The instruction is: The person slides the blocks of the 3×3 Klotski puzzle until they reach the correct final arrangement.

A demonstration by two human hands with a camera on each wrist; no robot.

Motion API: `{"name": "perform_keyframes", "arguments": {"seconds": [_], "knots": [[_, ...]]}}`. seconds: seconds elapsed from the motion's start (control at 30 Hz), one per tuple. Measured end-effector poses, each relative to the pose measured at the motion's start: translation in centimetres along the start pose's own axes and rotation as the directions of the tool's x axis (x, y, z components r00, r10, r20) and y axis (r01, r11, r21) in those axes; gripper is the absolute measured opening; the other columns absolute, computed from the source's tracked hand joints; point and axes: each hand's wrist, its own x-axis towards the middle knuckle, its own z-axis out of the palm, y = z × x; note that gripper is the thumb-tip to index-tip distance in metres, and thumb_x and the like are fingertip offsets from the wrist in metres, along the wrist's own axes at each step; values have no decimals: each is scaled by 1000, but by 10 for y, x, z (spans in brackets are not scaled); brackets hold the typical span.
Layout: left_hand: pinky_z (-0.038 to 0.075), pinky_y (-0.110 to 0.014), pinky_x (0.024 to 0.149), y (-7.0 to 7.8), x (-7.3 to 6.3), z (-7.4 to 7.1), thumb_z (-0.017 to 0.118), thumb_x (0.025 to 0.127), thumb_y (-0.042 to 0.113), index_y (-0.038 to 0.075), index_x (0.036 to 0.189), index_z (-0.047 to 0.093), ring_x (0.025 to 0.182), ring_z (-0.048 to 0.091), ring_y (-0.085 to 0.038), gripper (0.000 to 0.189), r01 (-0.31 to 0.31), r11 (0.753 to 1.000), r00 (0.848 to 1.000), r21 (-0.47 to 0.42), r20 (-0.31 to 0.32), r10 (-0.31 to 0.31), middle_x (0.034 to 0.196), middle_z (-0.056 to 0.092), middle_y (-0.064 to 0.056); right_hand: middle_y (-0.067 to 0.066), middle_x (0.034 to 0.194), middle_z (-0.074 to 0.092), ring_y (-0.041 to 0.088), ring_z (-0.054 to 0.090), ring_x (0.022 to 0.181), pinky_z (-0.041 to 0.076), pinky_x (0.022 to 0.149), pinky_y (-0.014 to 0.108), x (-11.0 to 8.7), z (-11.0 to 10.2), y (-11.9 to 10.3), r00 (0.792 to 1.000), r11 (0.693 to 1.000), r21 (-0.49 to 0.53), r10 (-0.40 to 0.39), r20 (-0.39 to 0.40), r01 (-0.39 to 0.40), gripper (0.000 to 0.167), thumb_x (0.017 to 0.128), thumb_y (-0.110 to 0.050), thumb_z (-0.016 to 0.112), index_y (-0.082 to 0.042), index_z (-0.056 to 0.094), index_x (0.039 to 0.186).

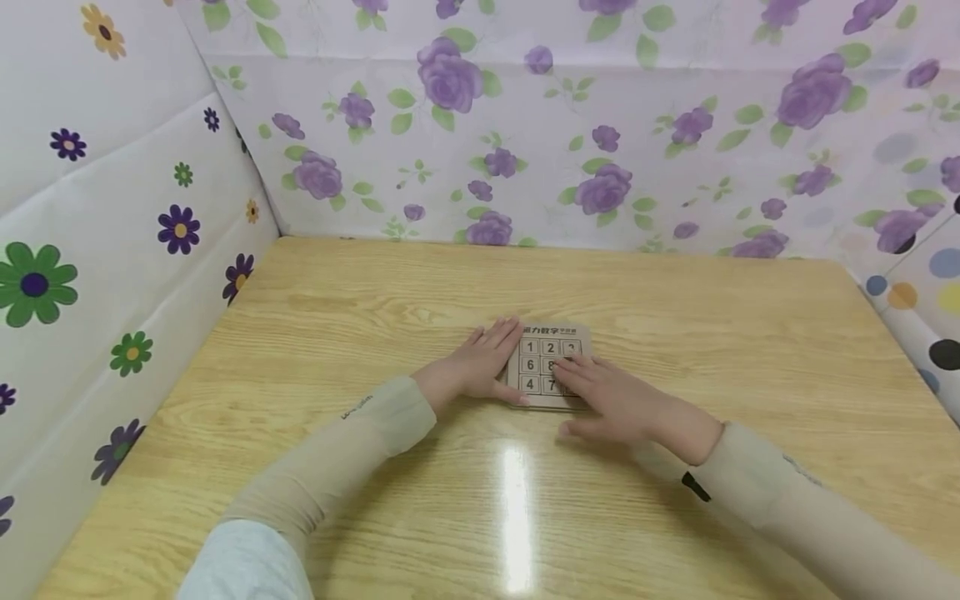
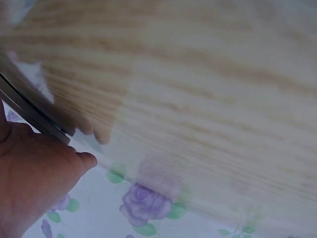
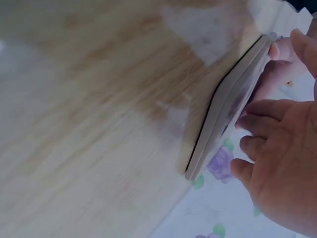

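A flat, light-coloured sliding number puzzle [image 1: 530, 365] lies on the wooden table, with number tiles in a grid and dark lettering along its far edge. Along its left side rests my left hand [image 1: 480, 365], fingers extended past the far left corner and thumb at the near left edge. My right hand [image 1: 621, 403] lies over the right side, its fingertips on or just above the tiles, covering some of them. From the right wrist view the puzzle [image 3: 225, 111] appears edge-on, with the right fingers fairly straight beside its face. Only a dark puzzle edge [image 2: 34, 116] shows in the left wrist view.
The wood-grain table [image 1: 360, 517] extends around the puzzle on all sides. Behind it hangs a purple-flowered cloth [image 1: 525, 125]; a cloth with coloured flowers [image 1: 112, 275] borders the left, and a dotted cloth [image 1: 922, 308] the right.
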Motion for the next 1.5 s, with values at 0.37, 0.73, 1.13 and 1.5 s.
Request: {"name": "perform_keyframes", "arguments": {"seconds": [0.37,0.73,1.13,1.5], "knots": [[-2,-42,120,-1,0,0,62,77,68,6,153,-4,147,-9,-22,118,2,1000,1000,-10,6,-2,160,-10,-9,15,154,27,36,20,144,13,118,54,13,-1,3,999,1000,-9,-10,34,10,73,93,-43,55,-1,31,147],[-2,-42,120,-2,1,0,62,76,68,6,153,-4,147,-8,-23,118,1,1000,1000,4,-1,-1,160,-8,-9,15,153,31,37,24,142,15,116,57,-2,-1,15,1000,1000,-19,-1,3,1,73,92,-41,59,1,33,146],[-1,-43,120,-1,0,-1,61,77,68,6,153,-4,147,-8,-23,117,-6,1000,1000,9,8,6,160,-9,-9,13,155,29,33,22,144,15,118,52,21,-2,-1,996,996,-28,-84,3,84,74,92,-45,56,-2,33,147],[-2,-43,120,1,-1,-3,61,78,67,6,153,-5,147,-8,-23,116,-3,1000,1000,5,24,3,160,-11,-9,13,155,28,33,22,144,15,118,53,30,3,-1,994,993,-25,-112,16,112,73,93,-45,55,0,33,146]]}}
